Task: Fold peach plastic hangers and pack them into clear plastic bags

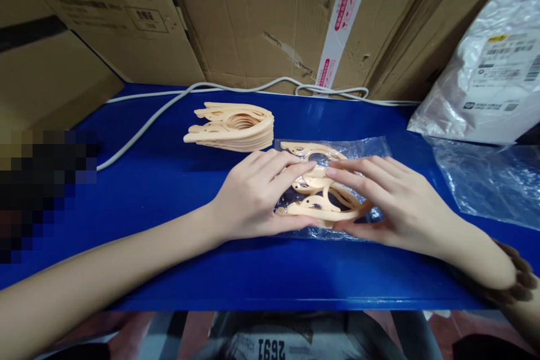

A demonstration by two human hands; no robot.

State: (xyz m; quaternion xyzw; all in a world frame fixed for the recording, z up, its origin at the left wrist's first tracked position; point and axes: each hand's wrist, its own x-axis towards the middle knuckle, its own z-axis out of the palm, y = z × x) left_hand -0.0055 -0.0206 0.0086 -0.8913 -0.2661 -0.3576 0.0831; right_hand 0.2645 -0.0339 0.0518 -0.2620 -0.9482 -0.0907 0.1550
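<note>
Both hands grip beige folded clothes hangers (pixel 314 211) that lie over a clear plastic bag (pixel 382 149) near the middle of the blue table. My left hand (pixel 257 197) is closed round their left side, thumb along the near edge and fingers over the top. From the right, my right hand (pixel 392 202) clasps the curved end, its thumb at the near edge too. Part of another beige hanger piece (pixel 312 149) shows at the bag's far side; whether it is inside the bag I cannot tell. A neat stack of the same folded hangers (pixel 253 135) rests just beyond my left hand.
Cardboard boxes (pixel 253 22) stand along the back of the blue table (pixel 177 270). A white cable (pixel 145 135) runs across the rear and left. At right are a labelled white parcel bag (pixel 485 84) and more clear plastic bags (pixel 493 180).
</note>
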